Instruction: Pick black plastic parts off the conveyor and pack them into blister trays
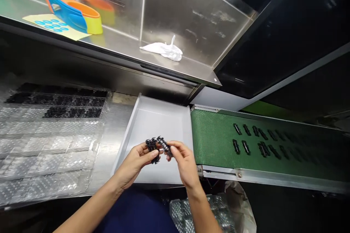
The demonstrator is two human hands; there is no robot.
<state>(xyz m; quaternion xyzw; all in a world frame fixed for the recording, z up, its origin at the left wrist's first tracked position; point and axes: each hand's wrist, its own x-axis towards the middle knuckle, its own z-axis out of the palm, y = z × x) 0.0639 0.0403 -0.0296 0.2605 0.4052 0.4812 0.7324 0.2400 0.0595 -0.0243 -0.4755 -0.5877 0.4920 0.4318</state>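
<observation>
Over a white tray [166, 120], my left hand [134, 164] grips a small bunch of black parts [152, 149], its thumb pressed across them. Right beside it, my right hand [184, 160] pinches one black part [164, 146], tilted, between thumb and fingers. The single part is very close to the bunch; whether they touch I cannot tell. On the green conveyor belt [213, 134] at the right lie two rows of similar black parts [245, 147].
Clear plastic trays [49, 153] lie at the left, their far pockets filled with black parts [65, 101]. A metal shelf [117, 45] holds a white glove or cloth [165, 50] and an orange, blue and yellow holder [73, 12]. More clear trays [183, 213] sit below.
</observation>
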